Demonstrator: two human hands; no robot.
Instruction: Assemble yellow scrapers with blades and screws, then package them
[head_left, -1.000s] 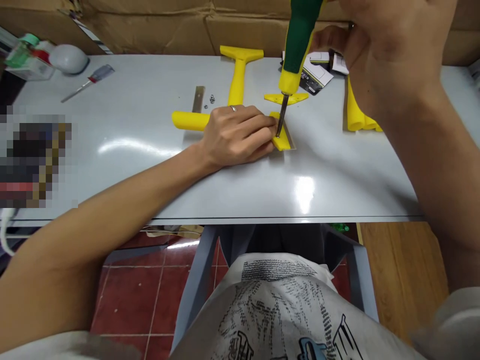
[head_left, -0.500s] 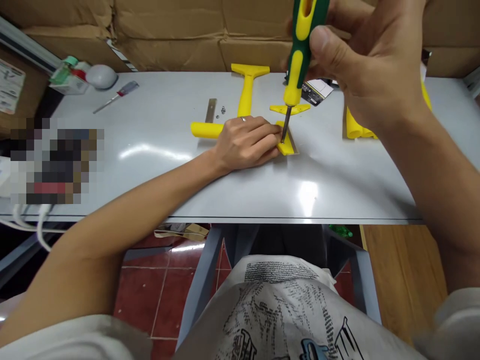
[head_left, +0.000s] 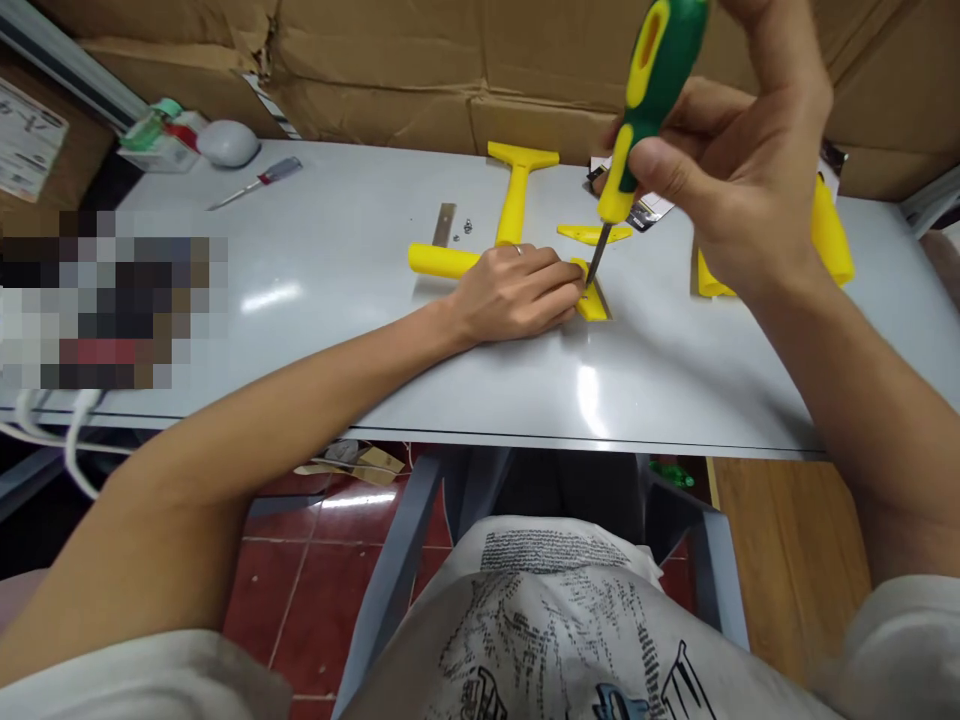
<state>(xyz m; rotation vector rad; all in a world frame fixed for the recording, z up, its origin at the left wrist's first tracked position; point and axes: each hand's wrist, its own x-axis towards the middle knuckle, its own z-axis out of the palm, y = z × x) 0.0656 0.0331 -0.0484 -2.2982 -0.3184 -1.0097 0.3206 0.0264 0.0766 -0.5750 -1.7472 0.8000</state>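
Note:
My left hand (head_left: 517, 295) is closed over a yellow scraper (head_left: 444, 261) lying on the table, its handle sticking out to the left and its bladed head (head_left: 598, 303) to the right. In my right hand (head_left: 739, 180) is a green and yellow screwdriver (head_left: 619, 170), held tilted with its shaft pointing down. The tip meets the scraper head beside my left fingertips; the exact contact point is too small to make out. A loose yellow clamp strip (head_left: 592, 234) lies just behind. Farther left are a metal blade (head_left: 445, 225) and several small screws (head_left: 467, 227).
A second yellow scraper (head_left: 515, 195) lies at the back, and more yellow handles (head_left: 831, 235) are at the right, partly behind my wrist. A smaller screwdriver (head_left: 259, 182) and a white rounded object (head_left: 228, 144) are at back left. Cardboard (head_left: 390, 70) lines the table's rear.
The view has shifted slightly. The screwdriver leans more to the right at its top, and my right fingers have loosened and spread around its handle. My left hand stays on the scraper.

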